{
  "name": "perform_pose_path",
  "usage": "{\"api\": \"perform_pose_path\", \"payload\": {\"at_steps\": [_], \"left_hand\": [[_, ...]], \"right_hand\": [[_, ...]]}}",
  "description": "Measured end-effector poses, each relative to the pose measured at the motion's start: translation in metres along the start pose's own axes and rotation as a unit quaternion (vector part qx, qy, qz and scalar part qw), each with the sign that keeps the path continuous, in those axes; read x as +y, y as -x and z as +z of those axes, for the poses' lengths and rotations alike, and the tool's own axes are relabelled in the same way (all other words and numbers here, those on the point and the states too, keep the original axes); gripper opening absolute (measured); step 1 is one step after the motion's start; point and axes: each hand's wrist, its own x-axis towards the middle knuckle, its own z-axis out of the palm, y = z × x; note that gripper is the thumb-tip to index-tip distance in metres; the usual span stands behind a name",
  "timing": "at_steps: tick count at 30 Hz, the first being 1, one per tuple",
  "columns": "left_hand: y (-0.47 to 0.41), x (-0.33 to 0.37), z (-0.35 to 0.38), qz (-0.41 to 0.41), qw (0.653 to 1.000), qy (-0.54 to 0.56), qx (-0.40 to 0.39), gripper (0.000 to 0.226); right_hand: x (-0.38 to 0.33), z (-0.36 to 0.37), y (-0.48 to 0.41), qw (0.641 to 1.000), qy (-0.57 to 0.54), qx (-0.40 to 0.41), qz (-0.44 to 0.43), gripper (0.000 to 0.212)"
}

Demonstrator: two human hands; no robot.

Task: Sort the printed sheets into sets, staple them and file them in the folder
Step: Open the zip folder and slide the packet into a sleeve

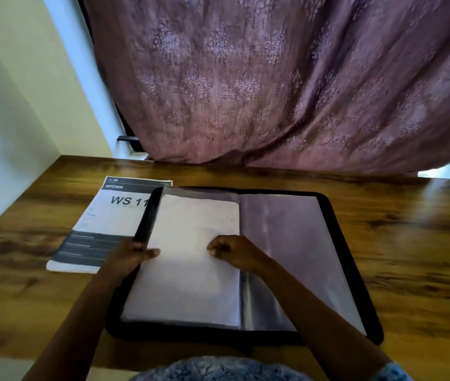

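A black zip folder (350, 270) lies open on the wooden table (410, 243), its clear plastic sleeves showing. A white sheet set (191, 284) sits in the left-hand sleeve. My left hand (129, 257) grips the folder's left edge, thumb on top of the sleeve. My right hand (232, 250) rests on the white sheets near the middle, fingers curled into a loose fist; whether it pinches the paper is hidden. To the left of the folder lies a printed set (100, 224) headed "KITCHEN" and "WS 11", partly under the folder's corner.
A mauve patterned curtain (273, 92) hangs behind the table's far edge. A pale wall (12, 105) closes the left side. Bare wood shows right of the folder and along the near left. A blue fuzzy garment (218, 369) sits at the bottom edge.
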Motion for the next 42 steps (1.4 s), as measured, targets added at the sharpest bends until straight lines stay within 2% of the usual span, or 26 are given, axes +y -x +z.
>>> {"api": "perform_pose_path", "payload": {"at_steps": [2, 5, 8, 11, 13, 15, 18, 22, 24, 26, 29, 34, 39, 42], "left_hand": [[-0.007, -0.009, 0.000, -0.005, 0.998, -0.057, 0.040, 0.028], [-0.010, -0.016, -0.012, -0.022, 0.987, -0.135, 0.086, 0.031], [-0.016, -0.018, -0.039, -0.015, 0.963, -0.207, 0.172, 0.024], [-0.038, -0.019, -0.081, -0.023, 0.948, -0.215, 0.234, 0.041], [-0.055, -0.019, -0.103, -0.066, 0.952, -0.196, 0.224, 0.057], [-0.066, -0.018, -0.111, -0.096, 0.951, -0.208, 0.206, 0.061], [-0.083, -0.008, -0.115, -0.104, 0.956, -0.198, 0.192, 0.060], [-0.095, -0.003, -0.126, -0.145, 0.971, -0.054, 0.183, 0.046], [-0.093, -0.005, -0.132, -0.170, 0.975, 0.002, 0.145, 0.039], [-0.093, -0.005, -0.137, -0.178, 0.978, -0.018, 0.108, 0.045], [-0.095, -0.004, -0.144, -0.128, 0.985, -0.061, 0.093, 0.041], [-0.077, 0.014, -0.150, 0.005, 0.978, -0.146, 0.148, 0.027], [-0.038, 0.064, -0.165, 0.084, 0.919, -0.282, 0.261, 0.032], [-0.007, 0.099, -0.186, 0.124, 0.885, -0.306, 0.329, 0.032]], "right_hand": [[0.003, 0.003, -0.008, 0.994, 0.088, 0.052, -0.039, 0.020], [0.000, 0.012, -0.023, 0.955, 0.269, 0.087, -0.086, 0.026], [-0.008, 0.020, -0.040, 0.948, 0.300, 0.080, -0.071, 0.042], [-0.007, 0.030, -0.056, 0.938, 0.330, 0.050, -0.093, 0.061], [-0.003, 0.038, -0.061, 0.929, 0.357, 0.040, -0.091, 0.070], [0.002, 0.043, -0.063, 0.921, 0.374, 0.057, -0.093, 0.072], [0.005, 0.045, -0.063, 0.916, 0.384, 0.067, -0.093, 0.074], [0.004, 0.046, -0.063, 0.916, 0.383, 0.071, -0.096, 0.078], [0.004, 0.045, -0.062, 0.918, 0.379, 0.070, -0.095, 0.079], [0.003, 0.044, -0.062, 0.921, 0.374, 0.064, -0.090, 0.078], [0.002, 0.044, -0.062, 0.921, 0.374, 0.061, -0.090, 0.079], [-0.003, 0.053, -0.070, 0.924, 0.360, 0.070, -0.106, 0.087], [-0.008, 0.064, -0.083, 0.927, 0.350, 0.077, -0.112, 0.096], [-0.013, 0.062, -0.083, 0.933, 0.341, 0.058, -0.099, 0.096]]}}
